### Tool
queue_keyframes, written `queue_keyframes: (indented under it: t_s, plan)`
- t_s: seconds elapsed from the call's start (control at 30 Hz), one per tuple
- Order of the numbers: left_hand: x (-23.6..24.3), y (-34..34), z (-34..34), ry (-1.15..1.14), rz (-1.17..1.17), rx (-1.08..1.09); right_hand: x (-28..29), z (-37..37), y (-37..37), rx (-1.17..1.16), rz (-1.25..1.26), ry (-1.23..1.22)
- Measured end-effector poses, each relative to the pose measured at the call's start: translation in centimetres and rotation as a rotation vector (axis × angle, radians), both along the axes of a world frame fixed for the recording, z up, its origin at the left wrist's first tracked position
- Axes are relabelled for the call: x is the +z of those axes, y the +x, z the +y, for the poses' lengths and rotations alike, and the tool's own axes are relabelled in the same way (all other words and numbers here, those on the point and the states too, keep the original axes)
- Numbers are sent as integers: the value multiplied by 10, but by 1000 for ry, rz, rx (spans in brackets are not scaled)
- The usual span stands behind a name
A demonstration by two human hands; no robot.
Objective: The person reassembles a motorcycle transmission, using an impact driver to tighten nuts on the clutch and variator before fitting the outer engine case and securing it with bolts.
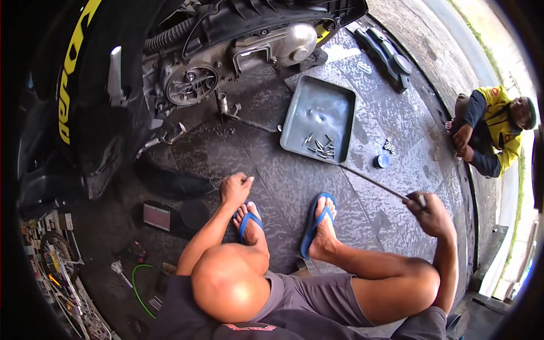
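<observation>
My right hand (432, 214) is closed around one end of a long thin metal rod (377, 184). The rod slants up to the left, its far tip by the front edge of a grey metal tray (288, 122). Several bolts (322, 148) lie loose in the tray's near part. Above my left foot, my left hand (236, 190) is closed with its fingers curled together; what is in them, if anything, is hidden. Ahead on the left stands a scooter (249, 48) with its side cover off, baring a round pulley-like part (191, 83).
Right of the tray are a small blue round container (381, 161) and several small rings (389, 145). A long black cover (388, 59) lies farther off. A person (493, 127) crouches at the right. Lower left are a framed rectangular part (156, 216) and a green cord (136, 286).
</observation>
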State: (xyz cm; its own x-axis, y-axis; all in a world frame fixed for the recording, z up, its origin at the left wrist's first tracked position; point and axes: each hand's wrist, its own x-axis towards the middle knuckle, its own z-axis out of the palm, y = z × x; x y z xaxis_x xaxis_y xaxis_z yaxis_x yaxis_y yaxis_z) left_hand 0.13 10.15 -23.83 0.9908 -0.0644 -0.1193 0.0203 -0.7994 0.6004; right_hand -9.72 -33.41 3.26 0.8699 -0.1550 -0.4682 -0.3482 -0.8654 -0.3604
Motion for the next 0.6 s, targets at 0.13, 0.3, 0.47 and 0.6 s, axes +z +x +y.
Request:
queue_keyframes:
  t_s: [0.13,0.3,0.47,0.6]
  plan:
    - [-25,-6,-33,72,28,-161,35,-19,-44,-235,-147,8]
    - [-34,5,-81,-24,33,-404,80,-3,-90,-201,-352,-66]
    - [-36,30,-134,149,-200,-707,73,32,-116,-414,-480,143]
    - [-46,53,-166,296,-350,-816,35,40,-94,-492,-412,334]
